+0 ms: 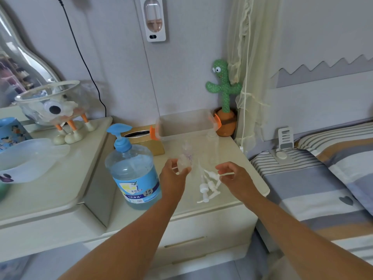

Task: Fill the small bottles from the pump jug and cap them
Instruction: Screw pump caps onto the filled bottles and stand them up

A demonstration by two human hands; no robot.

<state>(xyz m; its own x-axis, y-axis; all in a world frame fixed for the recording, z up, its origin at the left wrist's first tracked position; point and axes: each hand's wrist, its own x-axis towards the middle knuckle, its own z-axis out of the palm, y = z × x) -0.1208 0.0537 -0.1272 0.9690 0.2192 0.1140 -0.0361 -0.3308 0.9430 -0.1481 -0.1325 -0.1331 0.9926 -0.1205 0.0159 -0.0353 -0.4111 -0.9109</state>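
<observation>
Your left hand (175, 174) was clamped on a small bottle (184, 163) — light, clear, likely slippery; grip mid-body. Your right hand (234, 175) pinched a white pump cap (227, 174).

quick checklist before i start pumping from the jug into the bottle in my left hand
1. Small bottle gripped in left hand: ok.
2. Bottle mouth uncapped: cannot tell, the clear plastic is blurred.
3. Bottle under the pump jug spout: not ok, it is off to the jug's right.
4. Right hand free to press the pump: not ok, it pinches a white pump cap.
5. Jug upright with liquid inside: ok.
6. Spare pump caps within reach on the nightstand: ok.
</observation>
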